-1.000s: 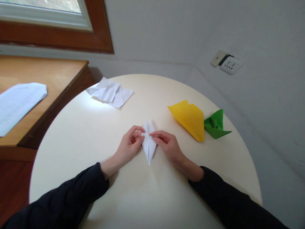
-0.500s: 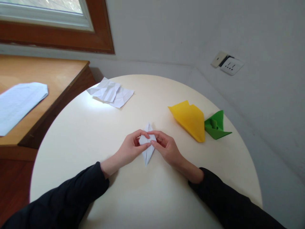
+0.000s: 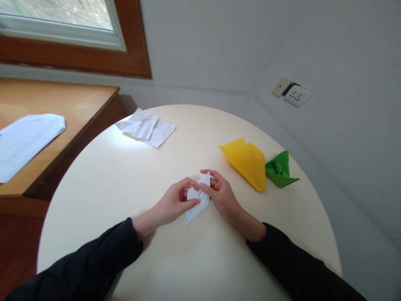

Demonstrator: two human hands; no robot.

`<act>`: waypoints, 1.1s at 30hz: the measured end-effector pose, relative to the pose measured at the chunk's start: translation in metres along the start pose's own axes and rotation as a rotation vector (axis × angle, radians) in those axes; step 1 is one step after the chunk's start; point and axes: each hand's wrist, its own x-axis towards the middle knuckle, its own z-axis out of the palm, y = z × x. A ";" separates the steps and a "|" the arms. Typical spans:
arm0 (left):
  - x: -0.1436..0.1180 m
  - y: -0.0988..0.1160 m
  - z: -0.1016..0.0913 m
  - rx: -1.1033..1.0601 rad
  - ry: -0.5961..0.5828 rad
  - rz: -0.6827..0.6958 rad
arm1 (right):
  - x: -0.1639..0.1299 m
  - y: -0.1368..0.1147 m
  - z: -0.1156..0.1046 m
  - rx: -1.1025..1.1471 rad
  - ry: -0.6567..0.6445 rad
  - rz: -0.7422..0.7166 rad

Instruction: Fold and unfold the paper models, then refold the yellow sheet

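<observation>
Here, a round cream desk fills most of the view, pushed up against a grey wall with a wood-framed window at the upper left. A second, wooden desk stands just beside the round one on the left and carries a white printed sheet. On the round desk's far left edge lies a crumpled white paper. Toward the right lies a folded yellow paper, and a smaller folded green paper touches its right side. A socket plate sits on the wall at the right. Two dark sleeves reach in from the bottom edge. The left hand and right hand meet near the middle of the round desk, close to the yellow paper, around a small white folded paper, a narrow pointed shape tilted so that its lower tip points down and left, low over the desk. The left grip is closed on it, thumb and forefinger pinching its left side. The right grip is closed on its upper right edge with fingers curled behind; whether the paper's tip touches the desk, I cannot tell.
</observation>
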 end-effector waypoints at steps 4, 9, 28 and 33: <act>0.003 0.003 -0.001 -0.116 0.083 0.008 | 0.002 0.001 -0.001 0.074 0.107 0.026; 0.006 0.009 -0.005 -0.192 0.234 0.033 | 0.004 -0.002 -0.001 0.113 0.185 0.004; 0.019 0.007 -0.051 0.021 0.158 0.034 | 0.011 -0.006 -0.014 -0.124 -0.087 0.009; 0.018 0.002 -0.060 0.035 0.105 0.052 | 0.008 -0.006 -0.018 -0.117 -0.161 0.037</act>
